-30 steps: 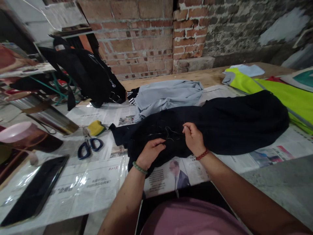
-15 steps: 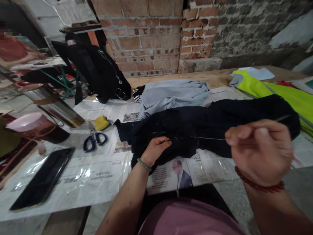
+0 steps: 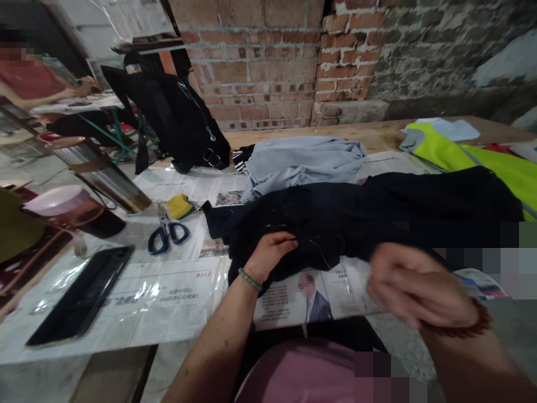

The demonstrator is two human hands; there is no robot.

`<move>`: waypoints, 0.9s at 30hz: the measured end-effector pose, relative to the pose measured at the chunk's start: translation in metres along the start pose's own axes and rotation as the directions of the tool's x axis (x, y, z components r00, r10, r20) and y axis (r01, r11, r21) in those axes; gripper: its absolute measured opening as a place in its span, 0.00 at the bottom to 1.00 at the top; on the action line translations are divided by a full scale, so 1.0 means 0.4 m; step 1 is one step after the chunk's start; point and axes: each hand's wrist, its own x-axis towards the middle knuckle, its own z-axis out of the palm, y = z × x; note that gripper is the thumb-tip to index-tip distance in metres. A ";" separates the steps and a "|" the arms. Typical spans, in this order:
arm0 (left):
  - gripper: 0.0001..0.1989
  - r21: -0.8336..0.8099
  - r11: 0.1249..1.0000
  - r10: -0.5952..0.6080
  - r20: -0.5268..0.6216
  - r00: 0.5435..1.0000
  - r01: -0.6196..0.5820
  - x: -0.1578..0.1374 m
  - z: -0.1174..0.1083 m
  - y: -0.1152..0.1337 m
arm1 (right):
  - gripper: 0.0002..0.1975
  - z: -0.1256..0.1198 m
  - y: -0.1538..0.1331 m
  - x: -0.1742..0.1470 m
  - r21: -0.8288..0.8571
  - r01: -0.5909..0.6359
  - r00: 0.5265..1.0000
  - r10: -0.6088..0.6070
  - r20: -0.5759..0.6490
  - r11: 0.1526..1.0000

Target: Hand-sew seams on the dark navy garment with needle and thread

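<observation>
A dark garment (image 3: pixel 377 201) lies across the newspaper-covered table, with loose pale stitches on its near part. My left hand (image 3: pixel 271 254), wearing a green bead bracelet, grips the near edge of this cloth between thumb and fingers. A fine white thread (image 3: pixel 321 249) curves slackly over the fabric to the right of that hand. My right hand (image 3: pixel 409 285), with a red bracelet, hovers in front of the garment, apart from it. Its fingers are curled together and smeared by motion; whatever they pinch is too small or blurred to make out.
Blue-handled scissors (image 3: pixel 168 238), a yellow sponge-like piece (image 3: pixel 180 206), a phone (image 3: pixel 81 296), a lidded cup (image 3: pixel 79 210) and a steel flask (image 3: pixel 100 173) stand or lie at left. Behind are a black bag (image 3: pixel 174 117), grey cloth (image 3: pixel 306 159) and a neon-yellow garment (image 3: pixel 482 165). Another person sits far left.
My right hand has dropped lower and slightly left, closer to the table edge. The thread, stretched toward it before, now lies slack on the cloth. My left hand keeps its grip.
</observation>
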 end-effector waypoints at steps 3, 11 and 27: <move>0.08 -0.005 1.000 0.013 -0.008 1.000 -0.013 -0.001 0.000 0.003 | 0.12 0.087 0.026 0.070 -0.034 -0.129 0.992 0.129 0.009 0.991; 0.08 0.027 0.995 0.094 -0.018 0.995 -0.094 -0.005 0.001 0.009 | 0.10 0.156 0.089 0.134 -0.029 -0.131 0.977 0.124 -0.173 0.991; 0.07 0.128 0.966 0.227 -0.009 0.974 -0.224 -0.007 0.005 0.004 | 0.10 0.153 0.096 0.145 -0.029 -0.122 0.976 0.115 -0.183 0.992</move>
